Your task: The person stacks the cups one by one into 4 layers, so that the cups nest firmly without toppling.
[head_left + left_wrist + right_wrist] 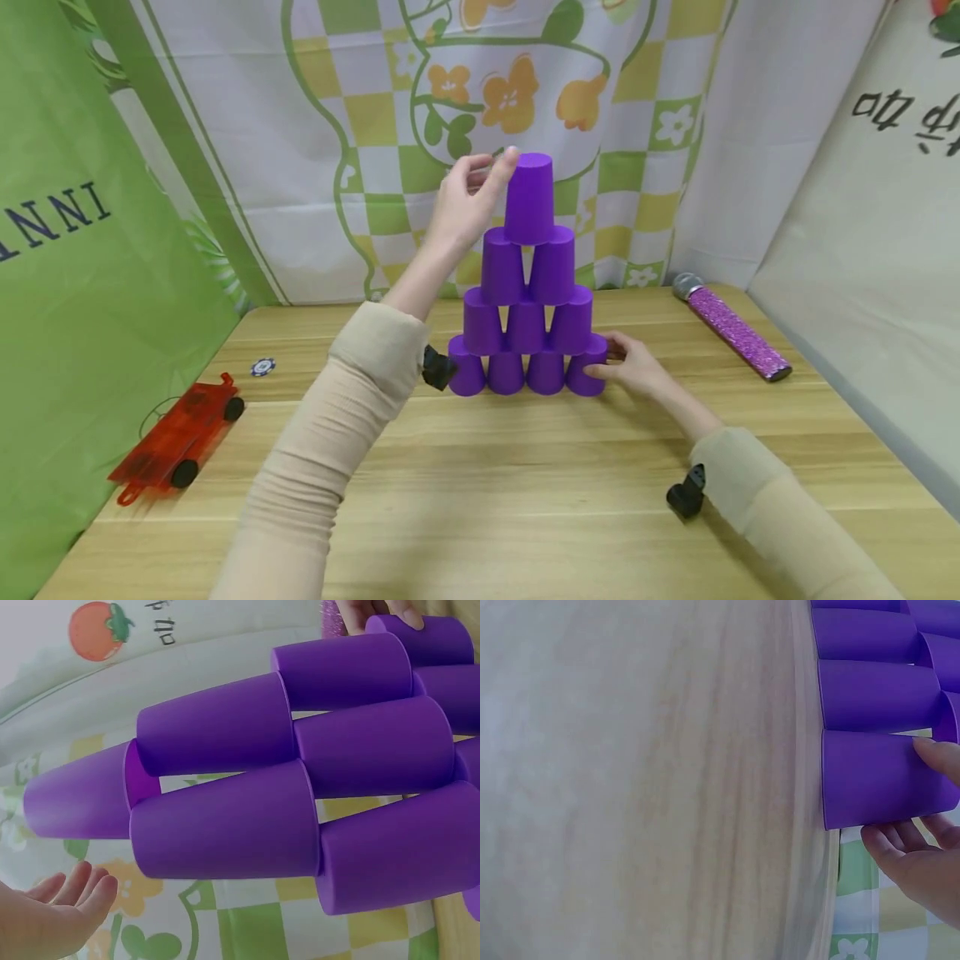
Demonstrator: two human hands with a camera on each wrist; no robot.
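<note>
Purple cups (527, 327), all upside down, stand stacked as a four-tier pyramid on the wooden table. One top cup (529, 200) crowns it, its rim resting on the two cups below. My left hand (468, 196) is raised beside this top cup; the left wrist view shows a gap between the loosely bent fingers (97, 900) and the cup. At the base, my right hand (633, 367) holds the rightmost bottom cup (885, 780), thumb on its front and fingers around its outer side.
A red toy car (176, 437) sits at the table's left edge, with a blue-and-white chip (262, 367) behind it. On the right lies a glittery pink microphone (735, 329). A patterned curtain (375, 167) hangs behind the table (525, 500).
</note>
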